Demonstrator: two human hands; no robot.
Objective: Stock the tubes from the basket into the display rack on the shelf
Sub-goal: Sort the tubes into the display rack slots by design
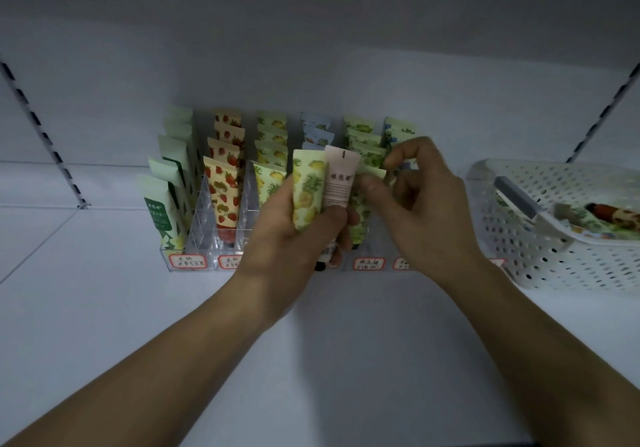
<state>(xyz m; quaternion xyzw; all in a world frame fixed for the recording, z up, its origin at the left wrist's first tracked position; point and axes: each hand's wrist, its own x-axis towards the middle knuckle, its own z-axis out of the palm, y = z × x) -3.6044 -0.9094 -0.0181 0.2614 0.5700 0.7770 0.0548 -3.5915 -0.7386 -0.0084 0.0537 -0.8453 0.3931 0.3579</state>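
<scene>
The left hand (pixel 298 225) has its grip clamped round two upright tubes, a pineapple-print tube (pixel 308 190) and, touching it on the right, a pink tube (pixel 339 178) whose printed lines are too small to read. Just right of that grip, the right hand (pixel 426 201) pinches the top of a green-print tube (pixel 372 171) standing in the clear display rack (pixel 204 239), whose red-bordered handwritten labels (pixel 369 264) below the grips are illegible. Well to the right on the shelf (pixel 104 291) sits the white basket (pixel 540 249), more tubes (pixel 609 216) lying inside.
</scene>
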